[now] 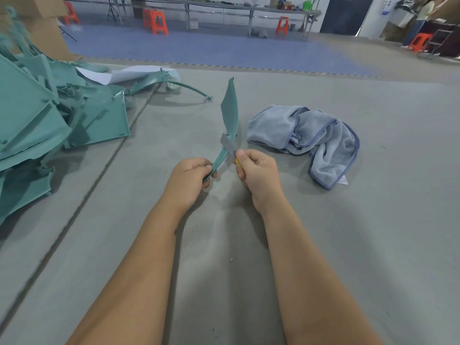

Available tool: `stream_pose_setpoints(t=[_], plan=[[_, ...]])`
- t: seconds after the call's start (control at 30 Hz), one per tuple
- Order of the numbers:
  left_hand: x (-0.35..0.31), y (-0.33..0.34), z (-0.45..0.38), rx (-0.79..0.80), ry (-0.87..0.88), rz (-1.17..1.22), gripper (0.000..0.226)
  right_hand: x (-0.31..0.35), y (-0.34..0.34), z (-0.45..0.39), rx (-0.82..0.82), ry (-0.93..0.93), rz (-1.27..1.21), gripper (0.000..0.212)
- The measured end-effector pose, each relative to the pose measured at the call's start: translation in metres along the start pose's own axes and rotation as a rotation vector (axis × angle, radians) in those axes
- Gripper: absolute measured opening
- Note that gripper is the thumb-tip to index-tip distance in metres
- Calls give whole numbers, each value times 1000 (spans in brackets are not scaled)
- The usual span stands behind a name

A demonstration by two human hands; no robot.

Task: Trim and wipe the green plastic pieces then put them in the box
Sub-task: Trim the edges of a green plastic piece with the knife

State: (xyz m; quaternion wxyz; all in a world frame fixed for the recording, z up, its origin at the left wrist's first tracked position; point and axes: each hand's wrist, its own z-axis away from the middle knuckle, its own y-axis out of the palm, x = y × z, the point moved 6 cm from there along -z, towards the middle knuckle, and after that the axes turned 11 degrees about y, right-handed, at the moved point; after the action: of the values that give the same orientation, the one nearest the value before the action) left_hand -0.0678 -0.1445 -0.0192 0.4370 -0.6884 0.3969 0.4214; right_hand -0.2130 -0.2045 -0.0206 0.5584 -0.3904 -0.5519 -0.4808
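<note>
- The left hand (191,176) grips the lower end of a curved green plastic piece (230,113), fingers curled round its narrow strip, thumb on top.
- The piece rises from that hand, held up above the middle of the grey mat (323,245), and widens into a flat, pointed blade tilting slightly to the right.
- The right hand (257,174) pinches a small cutter with a yellow handle (238,163); only a sliver of the handle shows between thumb and forefinger.
- The cutter's grey blade (228,144) lies across the narrow part of the piece, touching its edge just above the left hand.
- A blue-grey towel (313,138) with a darker blue hem lies crumpled on the mat to the right of the hands, near but apart from them.
- A heap of green plastic pieces (44,120) lies along the left edge of the mat, the parts overlapping and tilted against each other.
- One long curved green strip (174,84) arcs out of the heap toward the far middle of the mat, with a roll of clear tape (173,83) behind it.
- A white sheet of paper (129,73) lies at the far side of the heap, one corner curled up.
- Beyond the mat are blue floor tiles, orange stools (155,21) and long tables (224,7).
- A cardboard box (47,33) stands behind the heap at the far left corner.
</note>
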Motion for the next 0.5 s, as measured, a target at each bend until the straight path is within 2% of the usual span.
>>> stream_pose_setpoints(t=[0.17, 0.23, 0.33, 0.5], plan=[[-2, -1, 1, -20, 4, 58, 33, -3, 12, 6, 227, -17, 193, 29], [-3, -2, 2, -6, 10, 46, 33, -1, 10, 3, 160, -22, 170, 27], [-5, -4, 3, 71, 16, -17, 32, 0, -2, -3, 29, 23, -37, 29], [-6, -13, 5, 201, 0, -60, 34, -2, -13, -5, -46, 88, -277, 27]])
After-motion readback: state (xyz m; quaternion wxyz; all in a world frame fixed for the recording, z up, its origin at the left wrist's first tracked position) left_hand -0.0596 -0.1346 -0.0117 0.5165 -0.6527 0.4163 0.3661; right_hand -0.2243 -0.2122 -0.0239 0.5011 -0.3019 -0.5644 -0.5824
